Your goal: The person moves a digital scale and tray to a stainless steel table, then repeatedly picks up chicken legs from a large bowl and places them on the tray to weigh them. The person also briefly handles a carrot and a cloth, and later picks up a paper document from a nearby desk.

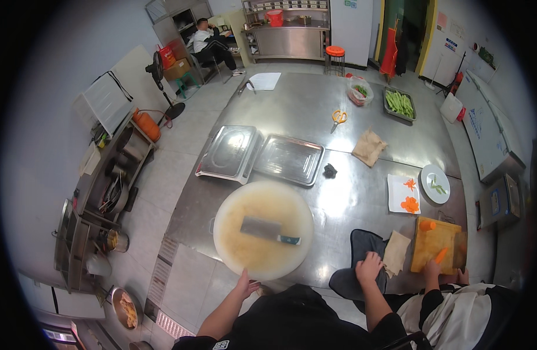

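Observation:
My left hand is at the table's near edge, its fingers apart and holding nothing. Just beyond it lies a round white cutting board with a yellowed middle. A cleaver rests flat on this board, its green-and-white handle pointing right. My right hand lies on a folded piece of dark fabric, fingers bent. Whether they grip the fabric is not visible. Part of the fabric hangs over the table edge. Beside that hand lies a tan cloth.
At right, a co-worker's hand holds a carrot on a wooden board. Beyond the round board are a scale, a metal tray and orange-handled scissors. Plates with cut vegetables include a square one. Another person sits far back.

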`<action>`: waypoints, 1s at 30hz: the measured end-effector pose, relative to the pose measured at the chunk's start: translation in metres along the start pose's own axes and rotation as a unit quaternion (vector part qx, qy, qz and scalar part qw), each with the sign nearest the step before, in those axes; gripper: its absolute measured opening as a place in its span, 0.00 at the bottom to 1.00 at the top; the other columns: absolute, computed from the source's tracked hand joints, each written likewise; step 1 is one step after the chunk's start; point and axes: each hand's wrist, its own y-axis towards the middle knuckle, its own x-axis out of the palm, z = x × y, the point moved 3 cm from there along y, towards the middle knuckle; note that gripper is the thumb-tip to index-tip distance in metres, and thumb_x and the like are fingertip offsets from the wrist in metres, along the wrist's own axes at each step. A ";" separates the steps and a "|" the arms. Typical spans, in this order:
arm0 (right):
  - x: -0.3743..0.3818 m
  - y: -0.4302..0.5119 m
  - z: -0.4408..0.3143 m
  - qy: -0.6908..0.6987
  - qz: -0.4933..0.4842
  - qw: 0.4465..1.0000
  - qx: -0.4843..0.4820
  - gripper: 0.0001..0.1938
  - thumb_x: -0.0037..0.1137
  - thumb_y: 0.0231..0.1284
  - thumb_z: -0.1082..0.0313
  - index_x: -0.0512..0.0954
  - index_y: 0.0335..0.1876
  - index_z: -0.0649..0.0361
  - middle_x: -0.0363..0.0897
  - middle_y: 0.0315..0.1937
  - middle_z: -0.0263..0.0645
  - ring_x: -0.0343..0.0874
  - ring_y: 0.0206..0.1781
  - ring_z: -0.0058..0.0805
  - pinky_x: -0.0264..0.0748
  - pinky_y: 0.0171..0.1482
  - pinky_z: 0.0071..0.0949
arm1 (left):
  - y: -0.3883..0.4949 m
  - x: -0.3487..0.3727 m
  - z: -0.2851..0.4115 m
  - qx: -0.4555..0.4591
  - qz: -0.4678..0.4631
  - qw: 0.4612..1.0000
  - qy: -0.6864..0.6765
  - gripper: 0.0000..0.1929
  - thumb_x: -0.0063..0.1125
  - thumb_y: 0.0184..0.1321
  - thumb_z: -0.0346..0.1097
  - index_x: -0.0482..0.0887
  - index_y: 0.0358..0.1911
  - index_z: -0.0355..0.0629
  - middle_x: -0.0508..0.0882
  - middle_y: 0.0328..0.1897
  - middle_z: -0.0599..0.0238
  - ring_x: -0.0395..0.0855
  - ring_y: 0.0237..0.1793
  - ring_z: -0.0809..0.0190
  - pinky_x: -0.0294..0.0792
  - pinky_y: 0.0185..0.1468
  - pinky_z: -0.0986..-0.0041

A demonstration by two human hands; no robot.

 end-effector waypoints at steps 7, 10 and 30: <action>0.025 0.028 -0.143 0.164 -0.009 0.961 -0.222 0.24 0.56 0.49 0.65 0.72 0.55 0.61 0.73 0.55 0.45 0.69 0.60 0.44 0.60 0.62 0.44 | 0.016 0.018 -0.007 0.081 -0.073 0.984 -0.142 0.31 0.43 0.68 0.64 0.67 0.65 0.50 0.71 0.64 0.59 0.71 0.60 0.51 0.69 0.59 0.62; 0.032 0.038 -0.186 0.182 0.005 0.940 -0.289 0.27 0.60 0.50 0.58 0.71 0.57 0.61 0.73 0.55 0.46 0.69 0.60 0.44 0.61 0.62 0.44 | 0.009 0.018 -0.013 0.073 -0.073 0.985 -0.134 0.32 0.44 0.67 0.66 0.66 0.66 0.52 0.70 0.66 0.62 0.70 0.61 0.52 0.69 0.59 0.61; 0.041 -0.026 -0.145 0.069 -0.142 0.922 -0.355 0.19 0.59 0.53 0.51 0.75 0.41 0.58 0.74 0.39 0.41 0.72 0.48 0.40 0.61 0.56 0.42 | -0.054 0.043 -0.062 0.091 -0.059 0.993 -0.042 0.27 0.38 0.75 0.52 0.56 0.70 0.44 0.69 0.68 0.51 0.72 0.64 0.47 0.70 0.62 0.49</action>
